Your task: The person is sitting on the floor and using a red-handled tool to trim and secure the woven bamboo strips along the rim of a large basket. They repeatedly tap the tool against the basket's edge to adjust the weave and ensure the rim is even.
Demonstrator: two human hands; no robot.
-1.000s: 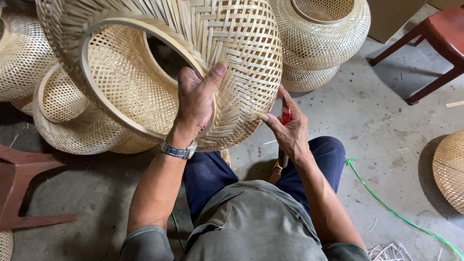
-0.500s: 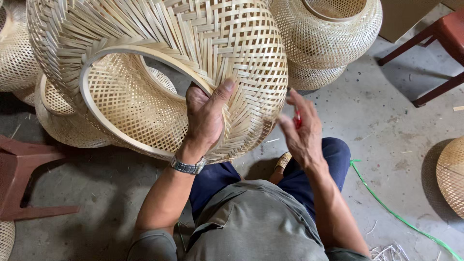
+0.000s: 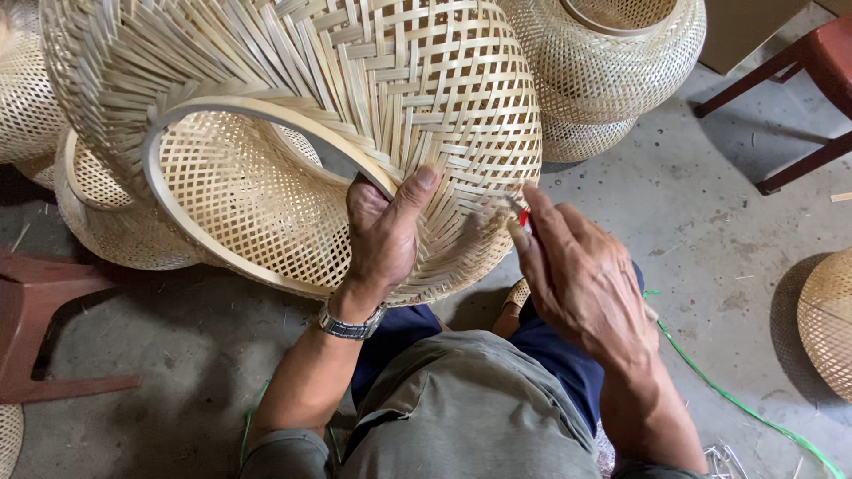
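Note:
A large woven bamboo basket [image 3: 373,98] lies tilted on its side in front of me, its round rim ring [image 3: 266,115] facing left. My left hand [image 3: 382,235] grips the basket's lower rim, thumb pressed on the outer weave; a metal watch is on that wrist. My right hand [image 3: 577,270] is at the basket's right edge, fingers closed around a small red-handled tool [image 3: 524,217] whose tip touches loose strip ends of the weave. Most of the tool is hidden by the fingers.
More woven bamboo baskets stand behind at upper right [image 3: 612,62], at left [image 3: 115,213] and at the right edge [image 3: 830,319]. Red wooden stools sit at upper right [image 3: 808,80] and lower left [image 3: 35,328]. A green cord [image 3: 737,404] runs across the concrete floor.
The basket has rolled and come closer. My left hand shifted its grip along the rim. My right hand moved up from my knee to the basket's edge with the red tool.

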